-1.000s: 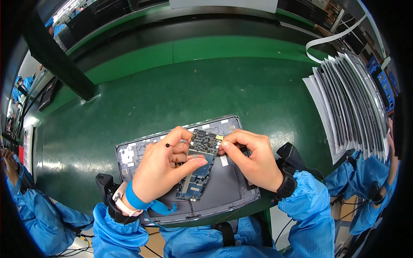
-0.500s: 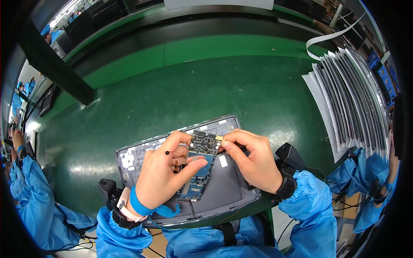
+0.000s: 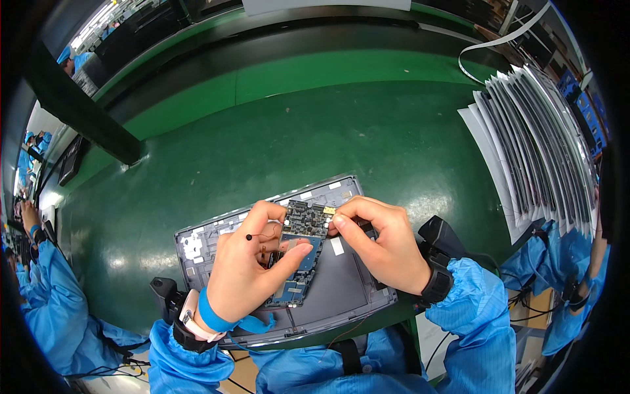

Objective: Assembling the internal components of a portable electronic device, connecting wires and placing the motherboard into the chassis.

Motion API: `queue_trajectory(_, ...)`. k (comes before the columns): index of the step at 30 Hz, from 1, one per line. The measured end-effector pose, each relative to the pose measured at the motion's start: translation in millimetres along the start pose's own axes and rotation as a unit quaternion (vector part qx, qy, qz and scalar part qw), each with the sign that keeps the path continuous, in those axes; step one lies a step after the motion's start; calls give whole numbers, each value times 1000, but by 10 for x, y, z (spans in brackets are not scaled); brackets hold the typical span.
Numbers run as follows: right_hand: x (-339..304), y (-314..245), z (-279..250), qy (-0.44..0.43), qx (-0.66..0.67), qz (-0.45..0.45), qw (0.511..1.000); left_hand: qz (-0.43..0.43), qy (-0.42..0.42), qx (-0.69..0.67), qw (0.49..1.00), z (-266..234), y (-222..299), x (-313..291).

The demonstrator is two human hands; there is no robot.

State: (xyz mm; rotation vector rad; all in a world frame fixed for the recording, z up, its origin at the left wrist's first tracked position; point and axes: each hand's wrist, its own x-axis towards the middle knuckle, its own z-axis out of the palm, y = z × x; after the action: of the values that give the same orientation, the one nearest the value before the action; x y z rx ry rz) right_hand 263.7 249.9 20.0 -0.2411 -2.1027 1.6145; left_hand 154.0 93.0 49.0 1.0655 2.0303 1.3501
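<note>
A long circuit board [image 3: 304, 226], dark at its far end and blue toward the near end, sits tilted in my left hand [image 3: 246, 266]. The thumb lies across its face, with the other fingers round its left edge. A small round black part [image 3: 249, 237] on a thin wire rests against that hand. My right hand [image 3: 384, 246] pinches at the board's right edge, just below a yellow piece [image 3: 329, 210]; whatever is between the fingertips is hidden. Beneath both hands a grey flat device casing [image 3: 341, 282] lies on the green table, partly covered by them.
A row of thin grey and white panels [image 3: 525, 151] stands on the right of the green table [image 3: 262, 144]. A dark post [image 3: 85, 105] rises at the left. People in blue sleeves work at both sides. Dark bulky units are strapped at my wrists.
The whole view has shifted slightly. The board and both hands keep nearly the same pose, with the right fingertips still at the board's edge.
</note>
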Motion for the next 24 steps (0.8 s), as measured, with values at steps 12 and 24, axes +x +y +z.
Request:
queue_trajectory(12, -4, 15, -14, -15, -62, -87, 994, -48, -20, -88, 995, 41, 177, 253)
queue_trajectory(24, 11, 30, -34, -40, -71, -101, 992, -39, 24, 9, 999, 132, 208, 272)
